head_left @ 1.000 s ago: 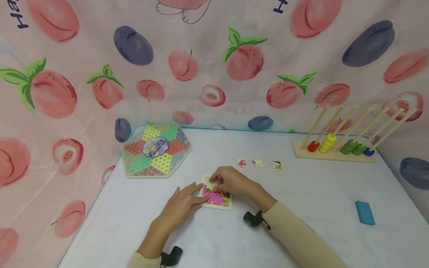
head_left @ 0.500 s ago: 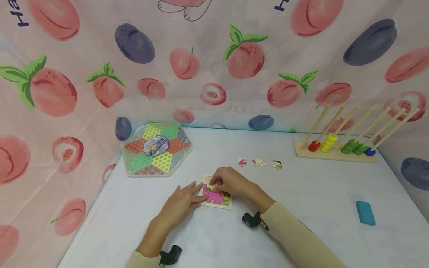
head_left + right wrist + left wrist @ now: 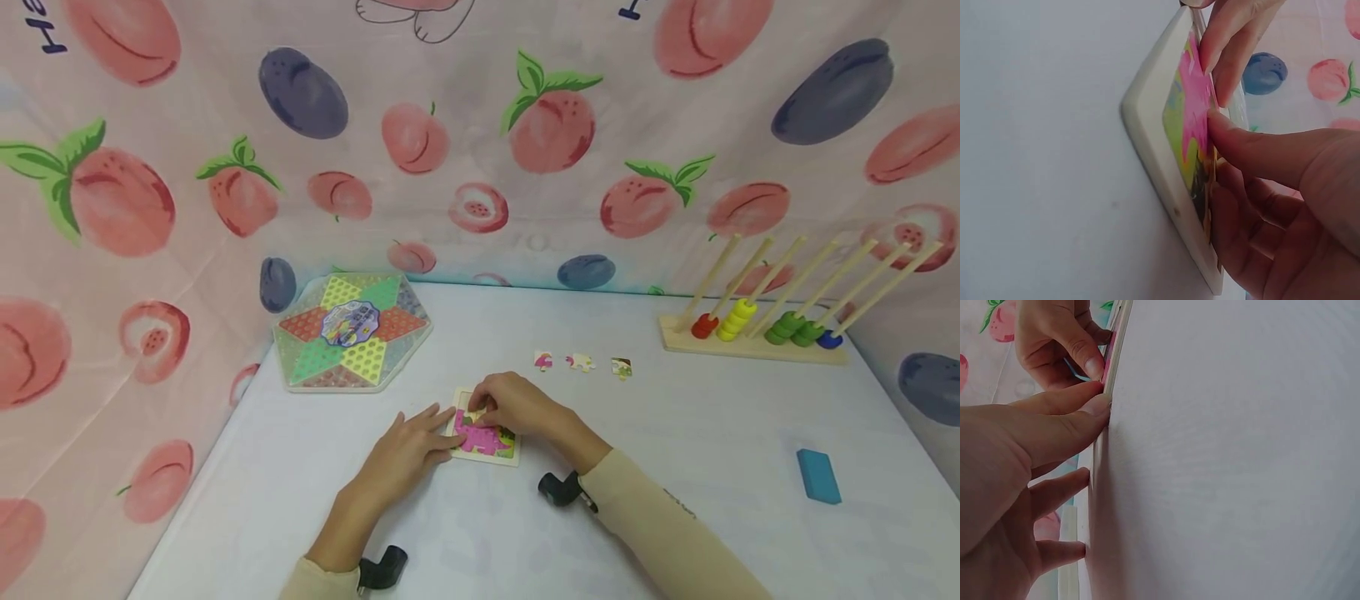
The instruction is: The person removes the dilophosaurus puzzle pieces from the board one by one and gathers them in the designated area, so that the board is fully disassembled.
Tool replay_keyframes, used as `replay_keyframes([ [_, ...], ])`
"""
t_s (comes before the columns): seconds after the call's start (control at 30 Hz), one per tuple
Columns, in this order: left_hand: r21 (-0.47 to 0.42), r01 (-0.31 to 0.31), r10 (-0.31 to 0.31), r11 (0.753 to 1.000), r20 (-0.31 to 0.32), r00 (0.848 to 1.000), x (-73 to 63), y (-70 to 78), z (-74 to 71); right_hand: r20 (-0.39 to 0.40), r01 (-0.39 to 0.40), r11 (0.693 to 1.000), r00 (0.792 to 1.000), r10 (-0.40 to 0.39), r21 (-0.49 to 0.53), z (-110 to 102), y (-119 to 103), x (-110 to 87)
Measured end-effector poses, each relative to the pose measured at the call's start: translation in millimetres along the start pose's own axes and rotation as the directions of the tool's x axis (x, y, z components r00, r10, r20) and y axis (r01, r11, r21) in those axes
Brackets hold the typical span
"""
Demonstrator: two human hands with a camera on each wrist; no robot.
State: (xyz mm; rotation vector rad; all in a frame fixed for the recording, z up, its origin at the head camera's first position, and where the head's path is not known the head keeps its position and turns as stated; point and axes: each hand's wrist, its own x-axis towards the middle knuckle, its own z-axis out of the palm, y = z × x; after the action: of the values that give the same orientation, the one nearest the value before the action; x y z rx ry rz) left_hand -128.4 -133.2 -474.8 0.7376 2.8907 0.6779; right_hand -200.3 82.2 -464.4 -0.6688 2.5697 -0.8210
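A small jigsaw puzzle in a pale frame lies on the table, showing a pink dinosaur on green and yellow. The left hand rests at its left side; its spread, mostly straight fingers touch the frame and the puzzle face. Over the upper part of the puzzle, the right hand pinches a puzzle piece between thumb and curled fingers, against the board. That piece is mostly hidden by the fingers. In the right wrist view the right thumb touches the puzzle picture.
Behind the right hand lie three loose puzzle pieces. A hexagonal Chinese checkers board is at the back left. A wooden bead rack stands at the back right, and a blue block lies at the right.
Both hands stay at the puzzle in nearly the same pose. The head view has shifted slightly; the right fingers move very little over the board.
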Motion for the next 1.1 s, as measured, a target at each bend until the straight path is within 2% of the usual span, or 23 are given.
replay_keyframes([
  [0.33,0.008,-0.007,0.007,1.0,0.0,1.0,2.3,0.3,-0.6,0.003,0.009,1.0,1.0,-0.009,-0.007,-1.5,-0.9,1.0],
  [0.73,0.013,-0.008,0.008,1.0,0.009,1.0,3.2,2.0,-3.2,-0.083,0.007,0.997,0.996,-0.014,-0.081,-3.3,-4.1,-1.7],
  [0.9,0.022,-0.012,0.012,1.0,0.005,1.0,2.8,1.1,-2.4,-0.095,0.02,0.999,0.995,-0.022,-0.027,-6.6,-2.2,-2.3],
  [1.1,0.014,-0.004,0.004,1.0,0.006,1.0,1.1,1.7,-1.8,-0.077,0.021,0.989,0.997,-0.01,0.144,-14.9,3.8,-4.1],
])
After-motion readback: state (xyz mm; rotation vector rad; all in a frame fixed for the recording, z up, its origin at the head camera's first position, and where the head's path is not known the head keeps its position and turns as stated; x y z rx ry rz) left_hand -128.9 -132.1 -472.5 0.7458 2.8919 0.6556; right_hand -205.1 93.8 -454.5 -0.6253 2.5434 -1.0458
